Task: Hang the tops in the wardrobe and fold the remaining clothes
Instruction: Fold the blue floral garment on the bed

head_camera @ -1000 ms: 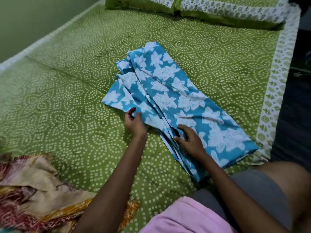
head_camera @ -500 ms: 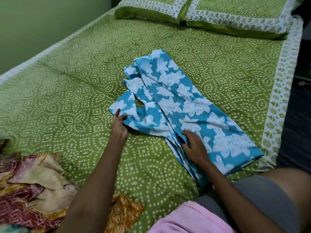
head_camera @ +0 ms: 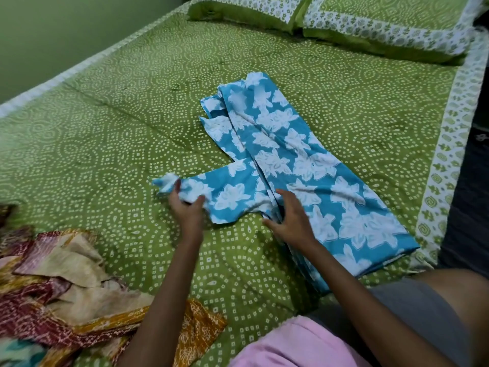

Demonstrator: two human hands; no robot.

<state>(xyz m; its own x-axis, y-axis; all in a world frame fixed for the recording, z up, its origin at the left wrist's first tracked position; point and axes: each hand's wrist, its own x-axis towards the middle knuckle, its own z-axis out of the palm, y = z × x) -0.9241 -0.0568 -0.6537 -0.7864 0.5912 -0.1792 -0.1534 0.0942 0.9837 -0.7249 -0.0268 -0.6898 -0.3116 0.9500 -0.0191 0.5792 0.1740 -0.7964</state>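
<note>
Blue floral garment (head_camera: pixel 304 165) lying flat on green dotted bedsheet (head_camera: pixel 119 144), long axis running from near the pillows down to the near right bed edge.

Left hand (head_camera: pixel 186 210): fingers and thumb curled round the bunched end of a sleeve-like flap of the garment, pinching it. Bunched fabric sticking out just beyond the fingertips, to the far left of the grip. Flap stretched out from the grip rightward to the garment body, roughly flat on the sheet.

Right hand (head_camera: pixel 291 223): fingers straight and spread, palm down, not curled round anything. Resting at the left edge of the garment body, just right of the left-hand grip, where the flap joins the stacked fold edges. Thumb reaching onto the bare sheet; fingertips lying on blue fabric. Firm press or light touch: cannot tell.

Hands near each other but apart, flap fabric between them.

Beyond both grips: rest of garment, folded lengthwise, several layered edges visible along its left side. Far end of garment showing smaller overlapped flaps.

Near left of the left forearm: heap of patterned clothes (head_camera: pixel 60 295) in maroon, beige and mustard, lying crumpled on the sheet, well apart from the blue garment.

Far side of bed: two green pillows (head_camera: pixel 365 25) with white-printed borders, side by side.

Near the right forearm: pink cloth (head_camera: pixel 293 345) and grey cloth at the bottom frame edge.
</note>
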